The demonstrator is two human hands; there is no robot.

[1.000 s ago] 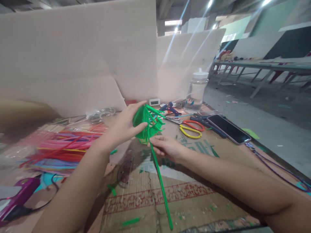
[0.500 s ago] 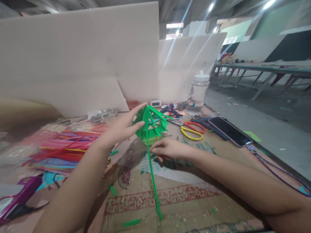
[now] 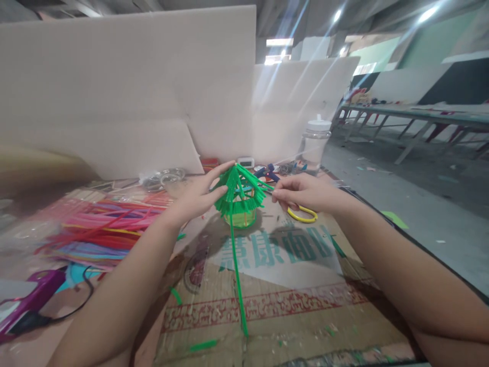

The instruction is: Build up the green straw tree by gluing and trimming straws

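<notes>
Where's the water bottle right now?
In the head view, the bottle stands right of centre, beyond the right hand, in front of a white board.

Free cardboard [image 3: 290, 326] right of green strip [image 3: 237, 272]

left hand [image 3: 198, 196]: bare, slim; long fingers, fine nail detail too soft to read
left thumb [image 3: 218, 193]: narrow, rounded tip
right hand [image 3: 305, 192]: bare, slim, rounded knuckles; some fingers overlapped, partly hidden
left forearm [image 3: 130, 275]: bare, smooth outline, narrow wrist, widening toward elbow
right forearm [image 3: 382, 250]: bare, similar taper
right elbow [image 3: 431, 332]: bare, thin crease line across inner bend
</notes>
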